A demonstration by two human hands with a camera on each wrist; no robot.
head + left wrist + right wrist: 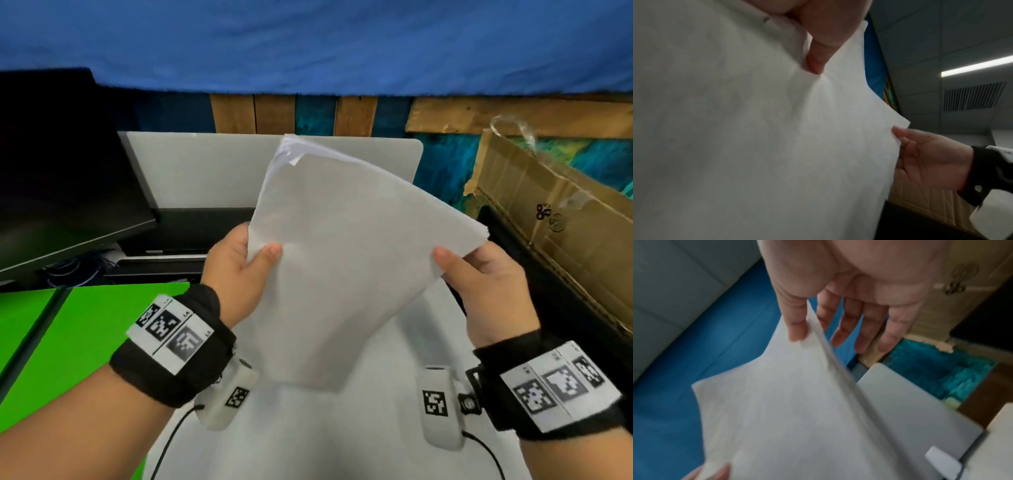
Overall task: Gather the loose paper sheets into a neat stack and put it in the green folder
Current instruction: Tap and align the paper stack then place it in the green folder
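While the flat bright green folder (85, 329) lies on the left part of the white table (342, 428) with no sheet seen on it, the stack of white paper sheets (342, 257) is held in the air above the table, tilted. At its left edge the left hand (236, 270) pinches it, thumb on front. At its right corner the right hand (486, 291) pinches it, thumb on top and the fingers (846, 326) nearly straight behind.

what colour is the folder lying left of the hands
Bright green: the folder lies open beside the left hand, clearest in the head view.
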